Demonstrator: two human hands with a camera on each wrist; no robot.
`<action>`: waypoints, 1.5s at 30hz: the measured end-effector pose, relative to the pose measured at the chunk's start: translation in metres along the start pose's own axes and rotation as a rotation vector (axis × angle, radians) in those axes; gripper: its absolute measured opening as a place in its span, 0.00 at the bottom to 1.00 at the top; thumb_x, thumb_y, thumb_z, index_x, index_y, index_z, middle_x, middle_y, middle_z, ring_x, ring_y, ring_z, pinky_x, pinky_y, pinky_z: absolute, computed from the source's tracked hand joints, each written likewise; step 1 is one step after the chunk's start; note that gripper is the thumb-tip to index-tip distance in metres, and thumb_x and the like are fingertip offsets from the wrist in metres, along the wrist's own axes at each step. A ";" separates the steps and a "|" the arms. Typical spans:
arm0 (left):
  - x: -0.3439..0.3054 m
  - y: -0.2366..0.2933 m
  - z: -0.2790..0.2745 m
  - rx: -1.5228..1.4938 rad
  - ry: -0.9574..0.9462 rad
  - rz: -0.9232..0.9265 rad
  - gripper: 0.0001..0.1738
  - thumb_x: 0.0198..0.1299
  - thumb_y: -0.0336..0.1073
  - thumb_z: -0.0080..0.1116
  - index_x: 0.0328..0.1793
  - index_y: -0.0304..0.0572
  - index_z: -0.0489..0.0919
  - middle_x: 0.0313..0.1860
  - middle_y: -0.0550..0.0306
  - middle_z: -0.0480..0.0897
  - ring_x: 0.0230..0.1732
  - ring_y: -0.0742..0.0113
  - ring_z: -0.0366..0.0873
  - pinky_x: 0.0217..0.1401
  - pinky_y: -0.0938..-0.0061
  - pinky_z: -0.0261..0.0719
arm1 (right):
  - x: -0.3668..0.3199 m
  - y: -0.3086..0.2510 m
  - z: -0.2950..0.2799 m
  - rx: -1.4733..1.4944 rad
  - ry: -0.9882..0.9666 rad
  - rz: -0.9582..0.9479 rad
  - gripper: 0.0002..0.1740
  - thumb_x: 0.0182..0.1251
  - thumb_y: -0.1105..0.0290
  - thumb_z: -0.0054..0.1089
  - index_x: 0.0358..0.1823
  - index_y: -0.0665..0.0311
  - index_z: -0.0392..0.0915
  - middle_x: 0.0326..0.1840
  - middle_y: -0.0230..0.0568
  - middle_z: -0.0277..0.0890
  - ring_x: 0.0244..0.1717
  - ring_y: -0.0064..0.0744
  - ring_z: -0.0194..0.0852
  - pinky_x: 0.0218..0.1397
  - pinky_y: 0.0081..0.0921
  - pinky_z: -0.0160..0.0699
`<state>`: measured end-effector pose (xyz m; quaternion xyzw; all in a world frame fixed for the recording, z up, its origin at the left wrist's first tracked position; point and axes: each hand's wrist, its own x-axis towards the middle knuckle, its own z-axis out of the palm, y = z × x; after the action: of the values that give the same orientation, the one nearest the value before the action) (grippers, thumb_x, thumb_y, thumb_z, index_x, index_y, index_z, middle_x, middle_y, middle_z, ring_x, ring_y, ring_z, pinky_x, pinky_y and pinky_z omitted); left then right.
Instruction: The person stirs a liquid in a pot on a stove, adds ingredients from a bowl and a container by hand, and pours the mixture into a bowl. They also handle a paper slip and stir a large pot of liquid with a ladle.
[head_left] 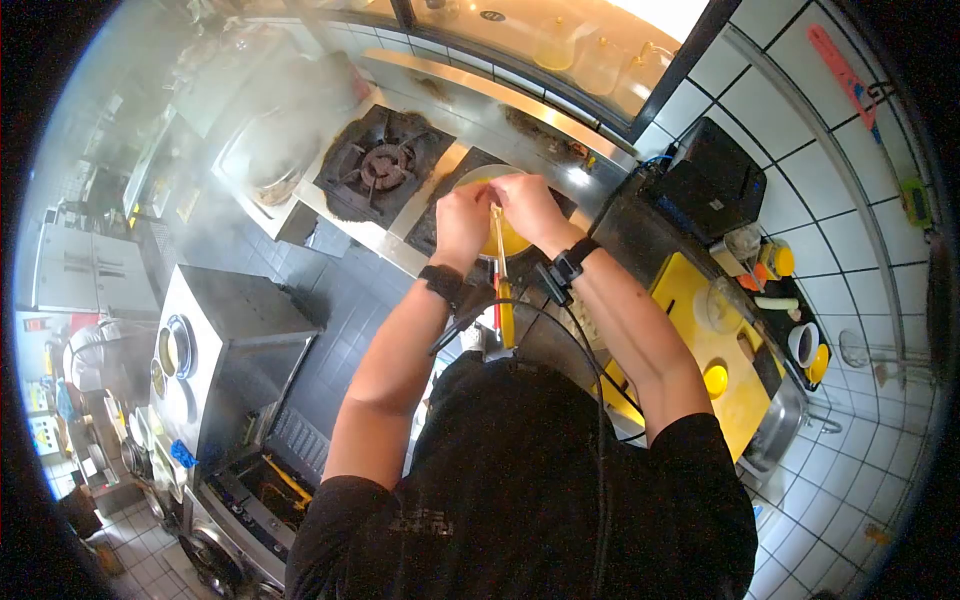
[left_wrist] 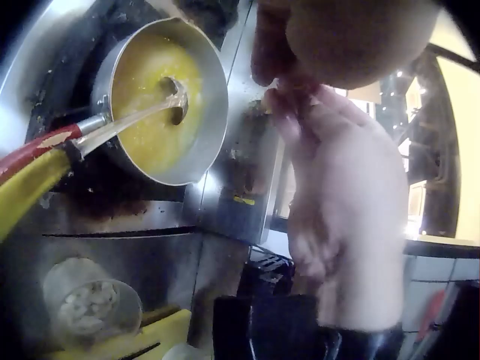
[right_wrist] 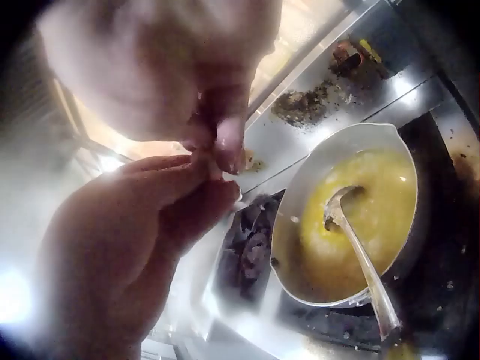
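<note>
Above the pot [head_left: 488, 177], my left hand [head_left: 465, 228] and right hand [head_left: 530, 208] meet at the fingertips. Both pinch a small pale piece [right_wrist: 213, 168], mostly hidden by the fingers. The left hand [right_wrist: 112, 232] comes in from below in the right wrist view, and the right hand [right_wrist: 165, 64] from above. Yellow liquid [left_wrist: 144, 135] fills the lower part of the metal pot [left_wrist: 214, 112]. A ladle [right_wrist: 361, 251] rests in it, its bowl partly in the liquid. Beside its yellow handle [left_wrist: 34, 187] lies a red handle [left_wrist: 37, 150].
An unlit burner [head_left: 387, 166] stands left of the pot. Steam rises from a container [head_left: 275, 165] farther left. Right of the body are a yellow cutting board [head_left: 690, 300], a knife [head_left: 765, 365], jars [head_left: 780, 260] and a black box [head_left: 708, 180]. A cable [head_left: 600, 400] hangs over the front.
</note>
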<state>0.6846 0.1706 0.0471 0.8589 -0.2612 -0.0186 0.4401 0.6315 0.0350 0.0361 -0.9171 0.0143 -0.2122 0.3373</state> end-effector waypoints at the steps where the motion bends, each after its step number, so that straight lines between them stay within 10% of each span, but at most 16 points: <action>1: 0.001 -0.002 -0.002 0.031 -0.012 0.018 0.11 0.62 0.34 0.59 0.47 0.38 0.87 0.38 0.40 0.87 0.40 0.45 0.87 0.46 0.61 0.84 | -0.001 0.004 0.001 0.000 -0.002 0.001 0.08 0.56 0.80 0.59 0.36 0.68 0.84 0.35 0.57 0.82 0.38 0.58 0.82 0.42 0.46 0.81; 16: 0.003 -0.019 -0.012 0.255 -0.006 0.225 0.08 0.59 0.28 0.57 0.42 0.39 0.84 0.42 0.41 0.84 0.43 0.42 0.83 0.47 0.54 0.81 | -0.002 -0.006 -0.015 -0.168 -0.163 0.079 0.12 0.56 0.79 0.60 0.42 0.67 0.83 0.42 0.52 0.81 0.47 0.54 0.80 0.50 0.44 0.80; 19: 0.004 -0.062 0.013 0.383 -0.205 0.217 0.11 0.58 0.26 0.53 0.43 0.42 0.84 0.47 0.44 0.83 0.52 0.41 0.81 0.54 0.54 0.80 | -0.015 0.017 0.006 0.025 -0.039 -0.194 0.14 0.54 0.80 0.60 0.44 0.66 0.83 0.43 0.53 0.81 0.49 0.54 0.79 0.53 0.43 0.80; 21: 0.000 -0.050 0.009 0.437 0.011 0.425 0.06 0.56 0.29 0.56 0.36 0.40 0.84 0.46 0.47 0.83 0.53 0.45 0.79 0.57 0.56 0.77 | -0.013 0.010 -0.008 -0.007 -0.089 -0.183 0.18 0.59 0.80 0.61 0.52 0.66 0.81 0.54 0.53 0.80 0.55 0.55 0.78 0.61 0.41 0.77; 27: 0.002 -0.020 -0.005 0.559 0.025 0.419 0.08 0.57 0.36 0.59 0.36 0.48 0.88 0.51 0.51 0.82 0.55 0.49 0.74 0.57 0.54 0.72 | -0.060 0.009 -0.070 -0.093 -0.185 0.014 0.12 0.59 0.76 0.67 0.45 0.66 0.81 0.41 0.48 0.80 0.41 0.45 0.84 0.45 0.38 0.84; 37: -0.002 -0.003 -0.009 0.571 0.054 0.482 0.17 0.59 0.31 0.57 0.55 0.47 0.85 0.69 0.37 0.72 0.73 0.34 0.63 0.74 0.47 0.63 | -0.239 0.052 -0.056 -0.399 -0.789 0.322 0.08 0.58 0.73 0.58 0.35 0.65 0.84 0.37 0.54 0.82 0.42 0.54 0.84 0.47 0.44 0.82; 45: -0.024 0.043 -0.042 0.460 0.188 0.586 0.17 0.56 0.24 0.58 0.53 0.40 0.85 0.68 0.33 0.72 0.72 0.31 0.63 0.74 0.47 0.64 | -0.258 0.054 -0.015 -0.420 -0.661 0.630 0.12 0.62 0.71 0.55 0.36 0.70 0.85 0.39 0.64 0.83 0.41 0.58 0.86 0.46 0.49 0.83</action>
<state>0.6566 0.1926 0.1014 0.8222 -0.4513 0.2461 0.2444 0.3972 0.0279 -0.0849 -0.9345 0.2252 0.2092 0.1796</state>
